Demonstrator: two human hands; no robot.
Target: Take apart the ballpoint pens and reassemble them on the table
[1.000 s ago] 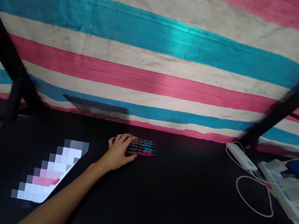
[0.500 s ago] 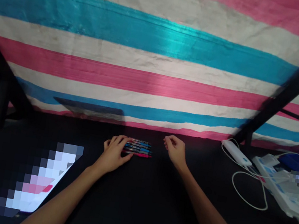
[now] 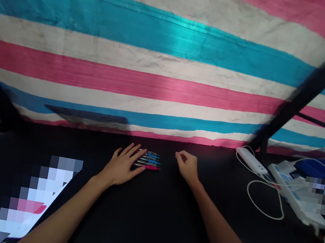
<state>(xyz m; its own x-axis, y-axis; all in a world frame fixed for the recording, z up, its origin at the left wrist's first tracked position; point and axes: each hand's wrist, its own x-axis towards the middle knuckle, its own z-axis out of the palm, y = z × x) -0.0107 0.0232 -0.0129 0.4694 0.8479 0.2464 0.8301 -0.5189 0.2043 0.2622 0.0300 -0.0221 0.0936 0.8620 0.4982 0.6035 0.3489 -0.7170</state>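
Several pens (image 3: 149,160) lie side by side in a row on the black tabletop (image 3: 145,219), tips to the left. Most have blue or dark barrels; the nearest is a pink pen (image 3: 151,168). My left hand (image 3: 123,165) rests flat at the left end of the row, fingers spread, the thumb by the pink pen. It covers part of the pen tips, and whether it touches them I cannot tell. To the right of the pens, apart from them, my right hand (image 3: 187,167) is curled into a loose fist. No object sticks out of it.
At the left lies a lit, blurred screen (image 3: 30,207). A white power strip (image 3: 297,195), white cables (image 3: 283,210) and a white adapter (image 3: 251,160) are at the right, with a blue item (image 3: 320,168) behind. A striped sheet (image 3: 156,85) hangs behind the table between dark frame bars (image 3: 305,96).
My left hand has flattened, its fingers spreading wider and uncovering more of the pens. My right hand has curled slightly tighter. The whole view has shifted a little.
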